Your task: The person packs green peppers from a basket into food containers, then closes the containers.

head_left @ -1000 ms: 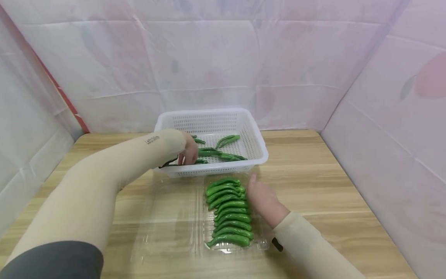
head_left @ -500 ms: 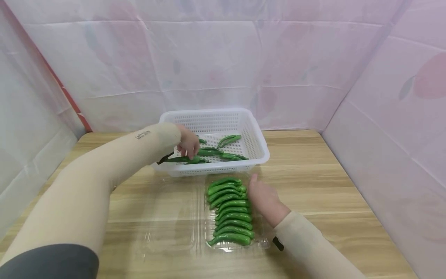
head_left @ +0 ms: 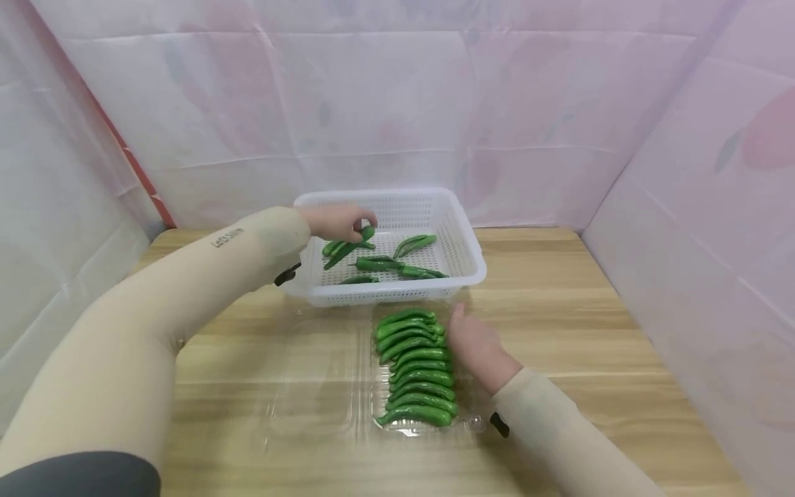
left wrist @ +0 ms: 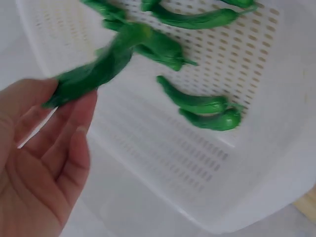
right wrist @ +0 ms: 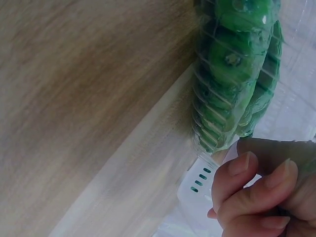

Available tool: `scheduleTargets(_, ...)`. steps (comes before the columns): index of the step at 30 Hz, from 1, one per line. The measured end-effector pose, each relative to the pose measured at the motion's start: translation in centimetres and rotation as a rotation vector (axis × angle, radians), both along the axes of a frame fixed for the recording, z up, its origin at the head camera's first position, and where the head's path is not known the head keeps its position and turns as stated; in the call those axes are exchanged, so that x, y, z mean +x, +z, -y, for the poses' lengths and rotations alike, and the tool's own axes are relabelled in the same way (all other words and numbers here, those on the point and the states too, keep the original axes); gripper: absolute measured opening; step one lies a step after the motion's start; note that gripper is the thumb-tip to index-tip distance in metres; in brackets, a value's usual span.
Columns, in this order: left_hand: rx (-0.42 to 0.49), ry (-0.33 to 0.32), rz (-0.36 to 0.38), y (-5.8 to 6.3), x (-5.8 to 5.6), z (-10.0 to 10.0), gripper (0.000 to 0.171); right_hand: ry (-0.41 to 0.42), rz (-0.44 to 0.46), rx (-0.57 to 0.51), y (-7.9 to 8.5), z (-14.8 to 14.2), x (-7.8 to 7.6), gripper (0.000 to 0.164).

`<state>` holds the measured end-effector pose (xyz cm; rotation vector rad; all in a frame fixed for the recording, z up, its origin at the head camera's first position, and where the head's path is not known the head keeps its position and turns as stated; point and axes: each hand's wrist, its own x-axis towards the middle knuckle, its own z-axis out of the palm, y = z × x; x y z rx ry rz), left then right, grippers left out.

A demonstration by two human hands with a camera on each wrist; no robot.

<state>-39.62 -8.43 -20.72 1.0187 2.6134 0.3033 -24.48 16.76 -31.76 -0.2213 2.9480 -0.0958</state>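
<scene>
My left hand (head_left: 338, 221) is over the left part of a white perforated plastic basket (head_left: 397, 293). In the left wrist view it pinches a green chili pepper (left wrist: 96, 71) by one end, the other end pointing out over the basket. Several more green peppers (head_left: 377, 264) lie loose on the basket floor. A clear plastic clamshell box (head_left: 406, 431) lies opened in front of the basket, with a column of green peppers (head_left: 422, 379) side by side in its right half. My right hand (head_left: 478, 345) holds the box's right edge near the far corner, thumb along the rim and fingers curled.
The clear lid half (head_left: 313, 379) lies flat to the left of the filled half. Everything stands on a wood-grain table (head_left: 559, 304), with pale patterned sheeting (head_left: 397, 103) behind it and at both sides.
My left hand has risen from the basket's near left corner toward its back, carrying a pepper. The right hand stays at the box. The head view has shifted slightly.
</scene>
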Motion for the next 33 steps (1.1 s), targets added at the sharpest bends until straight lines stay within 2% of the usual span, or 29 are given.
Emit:
scheduleTargets(4, 0.146, 0.031, -0.112, 1.2, 0.9, 0.1, 0.031, -0.020, 0.026, -0.008, 0.2, 0.0, -0.4, 0.055)
scheduleTargets(10, 0.415, 0.145, -0.099, 2.2, 3.7, -0.1, 0.019, -0.055, 0.065, -0.040, 0.3, 0.1, -0.8, 0.057)
scheduleTargets(14, 0.537, 0.161, -0.104, 2.0, 5.7, -0.3, 0.020, -0.063, 0.069, -0.044, 0.2, 0.1, -1.1, 0.055)
scheduleTargets(18, 0.539, 0.120, -0.148, 1.2, 7.4, -0.3, 0.027, -0.071, 0.077, -0.051, 0.2, 0.1, -1.2, 0.054)
scheduleTargets(21, 0.543, 0.080, -0.178, 0.5, 8.5, -0.5, 0.022, -0.072, 0.073, -0.050, 0.1, 0.1, -1.4, 0.054)
scheduleTargets(23, 0.543, 0.068, -0.171, -0.1, 9.1, -0.7, 0.014, -0.067, 0.067, -0.041, 0.0, 0.1, -1.5, 0.054)
scheduleTargets(29, 0.391, 0.078, -0.151, -1.9, 10.9, -1.7, 0.008, -0.060, 0.064, -0.027, 0.1, 0.0, -1.7, 0.053)
scheduleTargets(33, 0.305, 0.072, -0.102, -3.3, 12.1, -2.5, 0.009, -0.059, 0.066, -0.023, 0.1, 0.0, -1.8, 0.054)
